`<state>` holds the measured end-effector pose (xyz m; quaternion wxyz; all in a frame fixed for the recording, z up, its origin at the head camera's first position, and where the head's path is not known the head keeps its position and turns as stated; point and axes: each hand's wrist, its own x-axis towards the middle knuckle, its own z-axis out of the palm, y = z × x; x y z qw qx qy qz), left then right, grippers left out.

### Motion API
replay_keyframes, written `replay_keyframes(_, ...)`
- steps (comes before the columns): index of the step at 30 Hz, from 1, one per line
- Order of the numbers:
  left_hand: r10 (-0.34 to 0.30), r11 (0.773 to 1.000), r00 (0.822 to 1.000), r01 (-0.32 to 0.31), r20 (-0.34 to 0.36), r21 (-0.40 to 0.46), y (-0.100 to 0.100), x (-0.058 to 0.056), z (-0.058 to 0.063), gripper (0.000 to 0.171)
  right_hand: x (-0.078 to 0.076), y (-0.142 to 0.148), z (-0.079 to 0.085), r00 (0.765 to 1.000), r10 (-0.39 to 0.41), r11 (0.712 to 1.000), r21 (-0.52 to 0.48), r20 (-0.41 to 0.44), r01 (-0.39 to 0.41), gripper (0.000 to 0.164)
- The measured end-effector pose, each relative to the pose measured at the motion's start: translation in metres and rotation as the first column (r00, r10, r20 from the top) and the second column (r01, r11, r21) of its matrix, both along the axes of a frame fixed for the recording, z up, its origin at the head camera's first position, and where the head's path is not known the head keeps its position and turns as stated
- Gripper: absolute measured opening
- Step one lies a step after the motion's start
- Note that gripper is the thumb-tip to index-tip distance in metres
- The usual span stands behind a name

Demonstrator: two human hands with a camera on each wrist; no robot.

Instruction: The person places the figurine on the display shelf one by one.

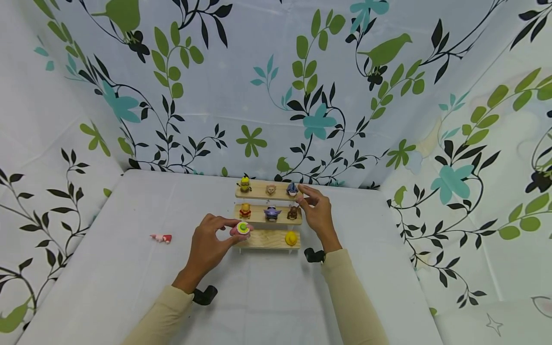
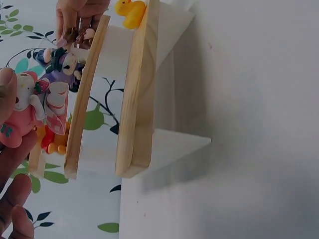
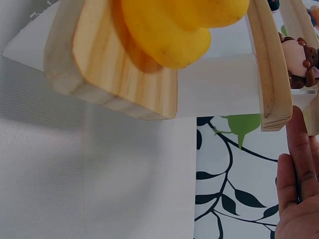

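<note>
My left hand [image 1: 210,245] pinches a pink cat figurine [image 2: 27,109] between thumb and fingers, in front of the left end of a three-tier wooden shelf [image 1: 263,239]. From above, a round white and green part of the figurine shows. At the top tier's right end, the thumb and index finger of my right hand [image 1: 318,211] grip the board beside a blue figurine [image 1: 292,189]. Some right fingers look straight in the right wrist view. A yellow duck [image 1: 291,238] sits on the bottom tier's right end.
Winnie-the-Pooh [image 1: 245,211], a purple figurine [image 1: 272,213] and a brown one [image 1: 293,212] stand on the middle tier. A yellow figurine [image 1: 245,184] and a small tan one [image 1: 270,189] share the top. Left on the white table [image 1: 129,287] lies a red-and-pink figurine [image 1: 161,238].
</note>
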<state>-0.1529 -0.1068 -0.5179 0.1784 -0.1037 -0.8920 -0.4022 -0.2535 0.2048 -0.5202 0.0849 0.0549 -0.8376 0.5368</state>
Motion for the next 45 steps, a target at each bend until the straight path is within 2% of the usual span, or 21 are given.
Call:
replay_keyframes(13, -0.055, 0.998, 0.998, 0.055, -0.026, 0.013, 0.031, -0.008, -0.011, 0.047, 0.001, 0.0, 0.001, 1.0, -0.01, 1.0, -0.002, 0.017, 0.01, 0.042)
replay_keyframes(20, -0.075, 0.997, 0.997, 0.075, 0.011, 0.022, 0.046, -0.013, -0.014, 0.043, 0.001, 0.001, 0.002, 1.0, -0.011, 1.0, -0.001, 0.013, 0.011, 0.042)
replay_keyframes(28, -0.096, 0.995, 0.995, 0.096, 0.005, 0.023, 0.055, -0.017, -0.018, 0.042, 0.0, 0.001, 0.001, 1.0, -0.016, 1.0, -0.003, 0.002, 0.016, 0.041)
replay_keyframes(35, -0.107, 0.994, 0.994, 0.107, 0.027, 0.001, 0.063, -0.019, -0.019, 0.041, 0.0, -0.002, 0.002, 1.0, -0.022, 1.0, 0.002, 0.014, 0.022, 0.042)
replay_keyframes(41, -0.115, 0.992, 0.991, 0.118, 0.063, -0.043, 0.067, -0.021, -0.027, 0.042, 0.0, -0.002, 0.002, 1.0, -0.025, 1.0, 0.004, 0.016, 0.025, 0.042)
replay_keyframes(45, -0.117, 0.99, 0.992, 0.12, 0.042, -0.071, 0.068, -0.02, -0.033, 0.043, 0.0, -0.002, 0.002, 1.0, -0.022, 1.0, 0.002, 0.008, 0.022, 0.042)
